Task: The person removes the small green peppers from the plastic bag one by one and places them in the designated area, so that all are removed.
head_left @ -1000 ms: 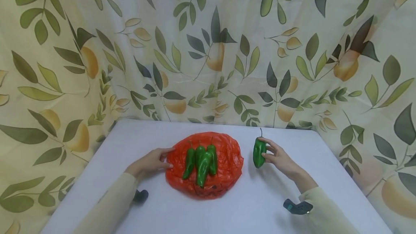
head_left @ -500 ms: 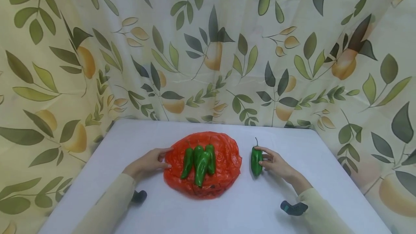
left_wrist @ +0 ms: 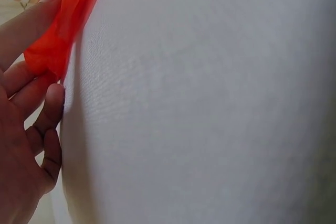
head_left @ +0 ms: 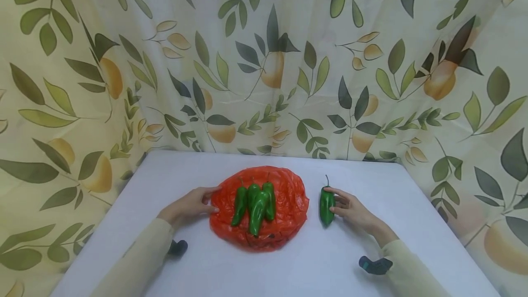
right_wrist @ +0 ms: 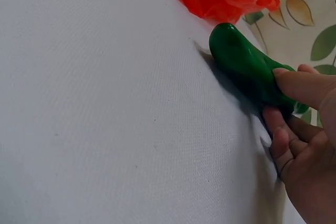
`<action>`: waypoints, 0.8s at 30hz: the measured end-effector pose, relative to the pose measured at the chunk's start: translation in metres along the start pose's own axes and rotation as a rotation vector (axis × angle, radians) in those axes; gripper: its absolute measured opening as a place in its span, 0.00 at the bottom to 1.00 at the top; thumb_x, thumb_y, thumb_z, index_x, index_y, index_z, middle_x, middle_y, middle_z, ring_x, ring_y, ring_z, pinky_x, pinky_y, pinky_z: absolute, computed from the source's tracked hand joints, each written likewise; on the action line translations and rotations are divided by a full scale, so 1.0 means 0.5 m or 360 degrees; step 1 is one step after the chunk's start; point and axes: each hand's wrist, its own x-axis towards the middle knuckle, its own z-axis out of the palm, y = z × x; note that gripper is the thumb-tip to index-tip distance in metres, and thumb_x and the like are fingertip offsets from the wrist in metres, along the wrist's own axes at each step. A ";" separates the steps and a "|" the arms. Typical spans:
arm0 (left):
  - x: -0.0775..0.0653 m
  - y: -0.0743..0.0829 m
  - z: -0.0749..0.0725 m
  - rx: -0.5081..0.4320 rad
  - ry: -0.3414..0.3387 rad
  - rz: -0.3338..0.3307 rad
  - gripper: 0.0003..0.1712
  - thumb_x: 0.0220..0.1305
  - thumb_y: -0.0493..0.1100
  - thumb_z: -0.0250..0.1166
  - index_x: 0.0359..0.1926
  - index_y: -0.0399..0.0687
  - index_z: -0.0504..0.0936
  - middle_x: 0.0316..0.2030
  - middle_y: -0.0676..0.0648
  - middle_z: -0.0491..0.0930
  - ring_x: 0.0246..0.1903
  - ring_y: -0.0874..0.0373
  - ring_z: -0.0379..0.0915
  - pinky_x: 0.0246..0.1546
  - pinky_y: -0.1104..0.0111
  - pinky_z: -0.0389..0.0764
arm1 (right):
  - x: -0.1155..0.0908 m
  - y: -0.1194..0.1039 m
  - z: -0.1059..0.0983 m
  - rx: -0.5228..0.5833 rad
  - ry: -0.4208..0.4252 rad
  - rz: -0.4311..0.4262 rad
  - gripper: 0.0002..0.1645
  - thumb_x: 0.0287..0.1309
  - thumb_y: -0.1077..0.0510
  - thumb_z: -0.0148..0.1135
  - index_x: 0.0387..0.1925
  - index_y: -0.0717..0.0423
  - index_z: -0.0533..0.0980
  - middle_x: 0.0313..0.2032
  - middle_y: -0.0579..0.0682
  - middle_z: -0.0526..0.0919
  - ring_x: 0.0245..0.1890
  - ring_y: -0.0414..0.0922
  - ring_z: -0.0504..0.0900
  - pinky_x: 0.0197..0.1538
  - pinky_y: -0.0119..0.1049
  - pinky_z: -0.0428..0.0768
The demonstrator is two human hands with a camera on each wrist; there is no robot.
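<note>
A crumpled red plastic bag [head_left: 290,200] lies spread on the white table, with several green peppers [head_left: 257,212] grouped on its middle. My left hand [head_left: 191,205] pinches the bag's left edge; in the left wrist view the thumb lies over the red plastic [left_wrist: 65,30] and fingers are under it. To the right of the bag, my right hand [head_left: 350,207] holds another green pepper [head_left: 327,206], its thin stem pointing away from me. The right wrist view shows this pepper [right_wrist: 244,61] lying low against the white surface, thumb on its near side and fingers around its stem end.
The white table [head_left: 231,274] reaches back to a leaf-and-fruit patterned curtain [head_left: 264,81], which also hangs along both sides. Dark wrist-worn devices show beside the left sleeve [head_left: 138,253] and right sleeve [head_left: 408,265].
My right hand has brought its pepper down to the table and slightly nearer to me. The left hand stays at the bag's edge, and the peppers on the bag keep their places.
</note>
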 end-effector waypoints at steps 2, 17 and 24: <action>0.002 -0.001 -0.001 0.0011 0.0002 0.0013 0.44 0.55 0.51 0.76 0.72 0.69 0.70 0.58 0.50 0.73 0.57 0.51 0.65 0.53 0.58 0.74 | 0.001 0.002 -0.001 0.0006 -0.0005 -0.0015 0.39 0.69 0.56 0.61 0.77 0.48 0.58 0.77 0.68 0.53 0.73 0.74 0.57 0.68 0.66 0.70; 0.000 0.000 -0.002 0.0129 0.0031 0.0070 0.44 0.55 0.51 0.76 0.73 0.66 0.70 0.66 0.50 0.74 0.62 0.51 0.68 0.63 0.47 0.74 | 0.003 0.020 -0.003 -0.0020 -0.0036 -0.0085 0.40 0.71 0.58 0.58 0.78 0.47 0.56 0.76 0.66 0.56 0.68 0.67 0.67 0.65 0.60 0.74; -0.001 0.004 0.001 0.0096 0.0032 0.0031 0.44 0.55 0.52 0.76 0.72 0.70 0.70 0.70 0.50 0.71 0.66 0.49 0.66 0.67 0.43 0.70 | -0.004 0.009 -0.001 -0.0030 0.0006 -0.0055 0.41 0.69 0.61 0.58 0.79 0.48 0.56 0.73 0.67 0.60 0.63 0.59 0.74 0.61 0.51 0.78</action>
